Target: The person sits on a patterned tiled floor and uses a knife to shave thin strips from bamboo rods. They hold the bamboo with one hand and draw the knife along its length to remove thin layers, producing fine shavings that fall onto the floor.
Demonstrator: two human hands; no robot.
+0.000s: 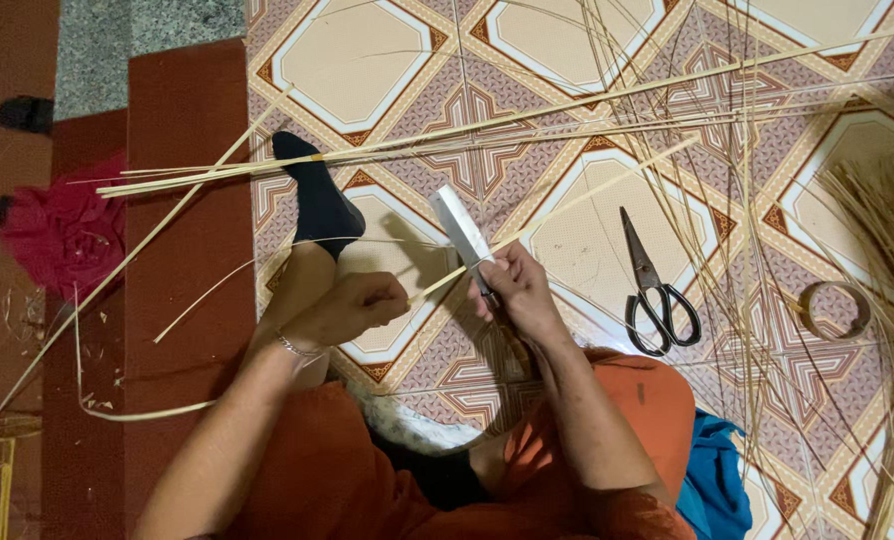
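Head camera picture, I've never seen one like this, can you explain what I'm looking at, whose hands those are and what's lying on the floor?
This is one picture from a camera worn on a person's head, looking down at their own lap and hands. The person sits on a patterned tiled floor, wearing orange clothes, with one leg stretched out in a black sock.

The right hand grips a broad flat-bladed knife, blade pointing away from the body. The left hand pinches a long thin pale bamboo strip that runs across the blade.

On the floor around them: more long pale bamboo strips crossing in a loose pile, a pair of black-handled scissors to the right, and a brownish roll of tape further right. A red cloth lies on the left.
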